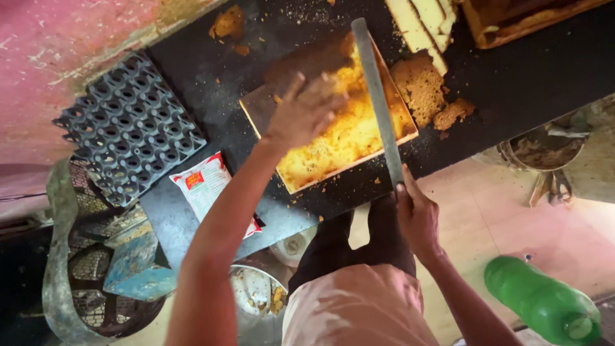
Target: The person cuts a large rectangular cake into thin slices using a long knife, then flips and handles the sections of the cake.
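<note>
A large yellow slab of cake (349, 138) lies on a black counter (512, 83). My left hand (306, 110) rests on top of the slab near its left part, fingers spread and pressing on it. My right hand (416, 214) grips the handle end of a long flat knife (377, 96), whose blade runs lengthwise across the right side of the slab. Brown trimmed crust pieces (426, 90) lie just right of the blade.
A dark egg tray (128, 128) sits at the counter's left end beside a red and white packet (208, 186). More cake pieces (429, 25) lie at the back. A green bottle (544, 301) is at lower right; a metal bowl (256, 295) sits below the counter.
</note>
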